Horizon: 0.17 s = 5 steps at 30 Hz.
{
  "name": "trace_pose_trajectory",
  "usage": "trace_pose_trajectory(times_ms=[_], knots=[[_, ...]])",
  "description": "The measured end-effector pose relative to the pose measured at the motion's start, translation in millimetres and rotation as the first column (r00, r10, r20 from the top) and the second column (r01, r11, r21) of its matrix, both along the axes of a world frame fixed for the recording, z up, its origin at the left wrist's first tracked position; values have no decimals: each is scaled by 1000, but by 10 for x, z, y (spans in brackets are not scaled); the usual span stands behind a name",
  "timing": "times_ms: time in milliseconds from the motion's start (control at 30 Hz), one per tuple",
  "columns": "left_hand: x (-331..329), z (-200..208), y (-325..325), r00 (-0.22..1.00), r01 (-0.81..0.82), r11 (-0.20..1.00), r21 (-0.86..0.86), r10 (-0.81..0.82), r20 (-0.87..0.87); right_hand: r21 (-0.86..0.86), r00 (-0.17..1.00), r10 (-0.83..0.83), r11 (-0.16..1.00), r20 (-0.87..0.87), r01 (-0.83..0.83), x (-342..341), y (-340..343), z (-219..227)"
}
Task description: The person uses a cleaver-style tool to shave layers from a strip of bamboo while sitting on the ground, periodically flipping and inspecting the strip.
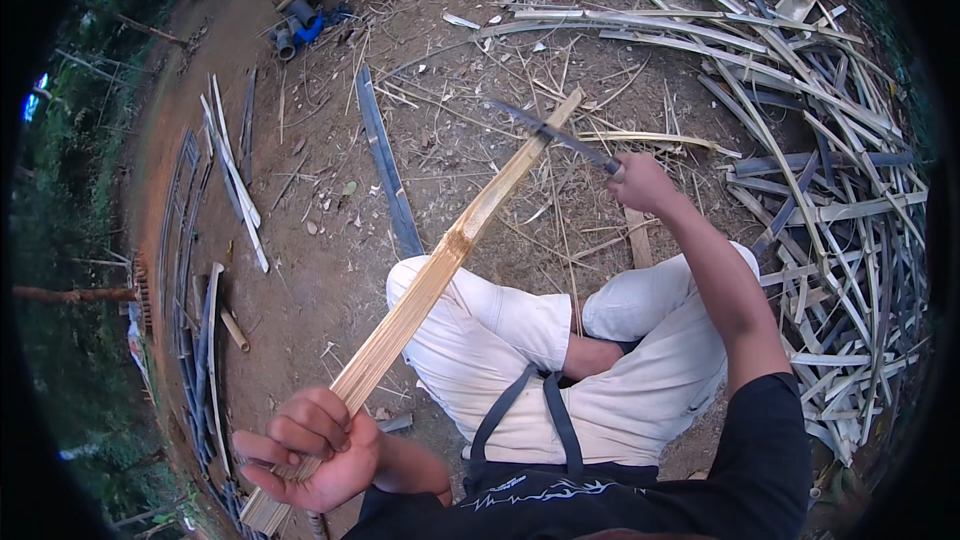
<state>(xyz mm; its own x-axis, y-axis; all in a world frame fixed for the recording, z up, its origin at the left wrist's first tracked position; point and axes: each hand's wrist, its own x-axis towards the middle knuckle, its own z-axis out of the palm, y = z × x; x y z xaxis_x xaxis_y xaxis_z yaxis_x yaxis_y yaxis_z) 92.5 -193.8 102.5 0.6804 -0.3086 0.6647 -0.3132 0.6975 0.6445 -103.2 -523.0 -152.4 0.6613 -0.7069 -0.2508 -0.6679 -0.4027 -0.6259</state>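
A long split bamboo strip (410,315), pale and fibrous with a node partway along, slants across my left thigh from lower left to upper right. Around its near end my left hand (318,445) is closed. In my right hand (645,183) is the handle of a knife (575,143) with a long dark blade. That blade lies across the strip close to its far end; whether it has cut in cannot be made out. My legs are crossed under the strip, in pale trousers (500,320).
A large heap of split bamboo (840,200) fills the right side. A dark bamboo slat (385,160) lies ahead on the dirt, among scattered shavings (550,200). More strips (235,165) and poles (190,270) lie at left. Dark tubes with something blue (305,25) sit far left.
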Motion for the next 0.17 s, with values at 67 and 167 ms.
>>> trace_pose_trajectory(times_ms=[67, 167], knots=[[5, 28, -30, 1000, 13, 1000, 14, -13, 9, -48, 992, -88, 995, -93, 84, -42, -209, -198], [143, 88, 9, 986, 151, 988, 11, -151, 71, -153, 998, -70, 986, 5, 70, 8, 64, -212]])
